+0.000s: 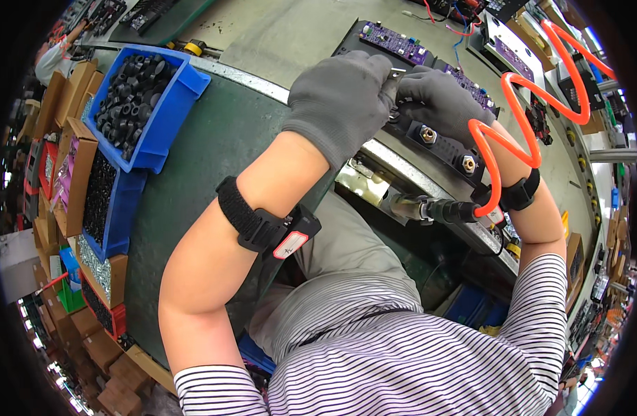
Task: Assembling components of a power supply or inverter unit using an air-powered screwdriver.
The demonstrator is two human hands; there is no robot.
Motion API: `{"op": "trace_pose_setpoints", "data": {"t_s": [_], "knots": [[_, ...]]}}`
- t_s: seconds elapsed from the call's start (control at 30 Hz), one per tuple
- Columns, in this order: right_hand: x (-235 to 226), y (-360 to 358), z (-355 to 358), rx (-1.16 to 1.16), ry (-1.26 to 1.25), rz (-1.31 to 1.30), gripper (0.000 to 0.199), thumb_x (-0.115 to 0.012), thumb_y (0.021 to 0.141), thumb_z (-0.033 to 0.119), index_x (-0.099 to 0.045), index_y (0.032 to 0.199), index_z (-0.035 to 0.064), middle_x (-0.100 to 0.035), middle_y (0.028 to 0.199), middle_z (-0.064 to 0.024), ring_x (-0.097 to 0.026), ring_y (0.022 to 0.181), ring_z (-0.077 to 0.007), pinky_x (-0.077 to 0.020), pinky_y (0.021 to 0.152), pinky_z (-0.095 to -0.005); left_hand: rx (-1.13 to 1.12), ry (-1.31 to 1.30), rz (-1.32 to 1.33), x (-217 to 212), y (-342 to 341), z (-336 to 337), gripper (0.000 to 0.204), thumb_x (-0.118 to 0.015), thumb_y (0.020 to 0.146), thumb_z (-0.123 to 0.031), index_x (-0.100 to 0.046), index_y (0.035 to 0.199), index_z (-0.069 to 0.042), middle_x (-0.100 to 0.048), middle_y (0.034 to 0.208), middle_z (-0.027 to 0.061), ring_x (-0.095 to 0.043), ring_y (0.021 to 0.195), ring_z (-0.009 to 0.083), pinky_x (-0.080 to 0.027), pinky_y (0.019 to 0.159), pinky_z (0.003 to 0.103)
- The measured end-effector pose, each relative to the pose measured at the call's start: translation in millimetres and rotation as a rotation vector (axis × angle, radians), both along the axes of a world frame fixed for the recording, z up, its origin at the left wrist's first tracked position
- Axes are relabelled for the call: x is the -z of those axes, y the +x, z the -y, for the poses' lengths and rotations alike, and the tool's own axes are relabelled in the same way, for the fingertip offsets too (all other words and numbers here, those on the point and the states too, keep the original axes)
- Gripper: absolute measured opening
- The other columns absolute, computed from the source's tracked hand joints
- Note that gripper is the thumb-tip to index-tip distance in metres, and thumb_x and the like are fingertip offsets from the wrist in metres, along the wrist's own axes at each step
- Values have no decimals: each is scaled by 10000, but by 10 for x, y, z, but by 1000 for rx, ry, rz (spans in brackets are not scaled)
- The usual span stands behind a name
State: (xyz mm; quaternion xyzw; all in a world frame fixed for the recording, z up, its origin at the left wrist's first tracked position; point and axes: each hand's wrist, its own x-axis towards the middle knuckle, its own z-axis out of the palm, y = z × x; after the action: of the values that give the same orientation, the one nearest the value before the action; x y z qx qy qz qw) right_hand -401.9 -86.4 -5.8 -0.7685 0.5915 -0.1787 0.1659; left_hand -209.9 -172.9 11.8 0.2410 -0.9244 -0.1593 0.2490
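Note:
Both my hands wear grey gloves and meet over the near edge of a black panel (408,123). My left hand (341,102) is closed, its fingertips pinching a small metal piece (397,71) whose exact kind I cannot make out. Just beside it, my right hand (444,102) has its fingers curled in, their tips almost touching the left ones; whatever they grip is hidden. Two threaded brass-coloured fittings with nuts, one fitting (428,134) and another (469,163), stand on the panel's near strip. Beyond my hands lie purple circuit boards (395,43).
At left, a blue bin (187,87) holds black round caps; another blue bin (133,215) holds small black parts. An orange coiled air hose (533,149) passes over my right forearm to a connector (429,208). A metal rail (246,78) edges the green worktop (214,139).

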Motion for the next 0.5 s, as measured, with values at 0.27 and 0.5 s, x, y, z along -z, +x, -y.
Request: {"op": "trace_pose_setpoints", "data": {"t_s": [0.27, 0.5], "knots": [[-236, 135, 85, -25, 80, -269, 191, -663, 741, 94, -690, 930, 80, -668, 883, -111, -635, 882, -306, -505, 775, -420, 4, 91, -39, -67, -5, 7, 227, -617, 867, -300, -667, 956, -97, -663, 946, 129, -637, 858, 320, -509, 754, 400], [-324, 158, 110, 94, -6, -134, 239, -678, 775, 224, -710, 952, 67, -678, 798, -131, -657, 776, -310, -513, 754, -407, -8, 77, -17, -94, -6, 1, 248, -610, 870, -305, -673, 989, -97, -664, 964, 132, -636, 885, 320, -506, 771, 404]]}}
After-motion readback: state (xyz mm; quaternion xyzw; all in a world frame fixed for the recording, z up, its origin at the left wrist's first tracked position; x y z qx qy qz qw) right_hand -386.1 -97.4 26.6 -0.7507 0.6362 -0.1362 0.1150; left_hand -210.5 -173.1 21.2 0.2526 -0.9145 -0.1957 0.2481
